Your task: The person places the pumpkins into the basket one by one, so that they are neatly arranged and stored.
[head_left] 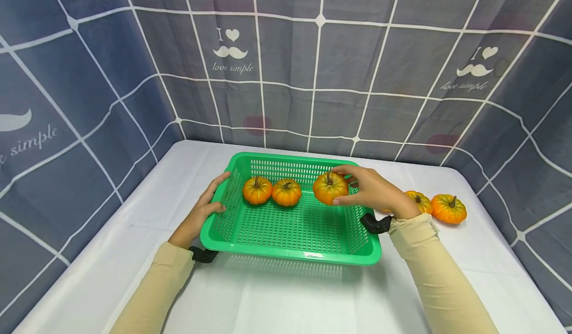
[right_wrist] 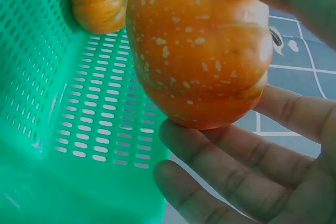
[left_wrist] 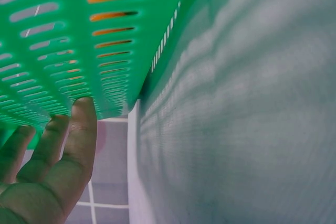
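Observation:
A green plastic basket with slotted walls stands in the middle of the table. My left hand holds its left side, thumb at the rim and fingers against the outer wall. Over the basket's right part, my right hand grips a small orange pumpkin between thumb and fingers. White specks dot this pumpkin's underside in the right wrist view. Two more pumpkins, a left one and a right one, sit side by side inside near the back wall.
Right of the basket, a pumpkin lies on the white tablecloth beside another pumpkin, partly hidden by my right wrist. A sliver of orange shows behind that hand. Grey checked curtains enclose the table at the back and sides.

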{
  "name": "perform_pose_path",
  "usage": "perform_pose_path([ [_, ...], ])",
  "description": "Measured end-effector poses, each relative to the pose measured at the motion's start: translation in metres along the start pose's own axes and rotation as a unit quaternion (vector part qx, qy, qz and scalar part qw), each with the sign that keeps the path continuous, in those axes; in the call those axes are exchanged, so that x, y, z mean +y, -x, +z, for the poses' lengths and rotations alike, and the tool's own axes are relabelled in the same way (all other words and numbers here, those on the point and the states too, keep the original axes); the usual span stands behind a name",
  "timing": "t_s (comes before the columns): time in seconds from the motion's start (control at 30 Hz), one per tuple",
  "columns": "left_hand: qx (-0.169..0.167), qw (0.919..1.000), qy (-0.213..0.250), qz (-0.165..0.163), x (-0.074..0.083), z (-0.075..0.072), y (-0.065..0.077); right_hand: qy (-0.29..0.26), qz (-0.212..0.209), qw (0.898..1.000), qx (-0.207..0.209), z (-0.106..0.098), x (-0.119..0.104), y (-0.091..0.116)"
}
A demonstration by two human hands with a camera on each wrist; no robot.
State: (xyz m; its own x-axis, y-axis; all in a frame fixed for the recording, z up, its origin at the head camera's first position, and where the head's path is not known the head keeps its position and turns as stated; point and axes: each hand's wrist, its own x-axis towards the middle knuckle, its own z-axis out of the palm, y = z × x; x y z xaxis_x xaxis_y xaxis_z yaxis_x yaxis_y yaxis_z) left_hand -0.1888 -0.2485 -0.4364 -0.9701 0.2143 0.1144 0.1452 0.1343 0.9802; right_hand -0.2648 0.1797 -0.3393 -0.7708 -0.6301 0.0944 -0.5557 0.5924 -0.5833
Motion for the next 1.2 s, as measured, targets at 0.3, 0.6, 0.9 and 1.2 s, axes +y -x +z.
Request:
perform_pose_path([
  [0.3, -0.002, 0.9999, 0.004, 0.012, 0.002, 0.001, 0.000, 0.016, -0.005, 1.000, -0.020, 0.008, 0.004, -0.015],
  [0.6, -0.003, 0.9999, -0.003, 0.015, 0.000, 0.000, 0.000, 0.038, -0.014, 0.998, -0.039, 0.012, 0.005, -0.030],
  [0.9, -0.003, 0.9998, 0.002, 0.020, -0.001, 0.000, -0.002, 0.073, -0.002, 0.996, -0.060, 0.015, 0.005, -0.044],
  [1.2, -0.001, 0.9999, -0.004, 0.015, 0.001, 0.000, -0.001, 0.095, 0.054, 0.989, -0.104, 0.017, 0.004, -0.056],
])
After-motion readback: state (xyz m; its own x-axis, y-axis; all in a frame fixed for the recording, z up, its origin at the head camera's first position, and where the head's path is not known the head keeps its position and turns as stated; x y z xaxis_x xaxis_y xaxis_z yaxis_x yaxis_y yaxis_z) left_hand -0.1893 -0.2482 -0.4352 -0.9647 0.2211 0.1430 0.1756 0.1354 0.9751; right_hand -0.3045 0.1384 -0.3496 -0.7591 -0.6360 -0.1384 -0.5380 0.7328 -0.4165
